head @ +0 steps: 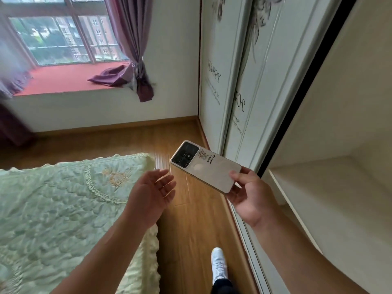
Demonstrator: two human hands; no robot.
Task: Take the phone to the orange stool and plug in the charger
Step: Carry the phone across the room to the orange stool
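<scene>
A white phone [209,166] with a black camera block and a small cartoon print on its back is held over the wooden floor. My right hand [248,195] grips its lower end, thumb on the back, the camera end pointing away to the upper left. My left hand [153,193] is open, palm turned up and fingers spread, just left of the phone and not touching it. No orange stool or charger is in view.
A bed with a pale green quilt [70,209] fills the lower left. A white sliding wardrobe [229,85] runs along the right, its near section open. Between them lies a strip of wooden floor [186,230] with my white shoe [219,264]. A window seat [70,79] and purple curtain [133,49] stand ahead.
</scene>
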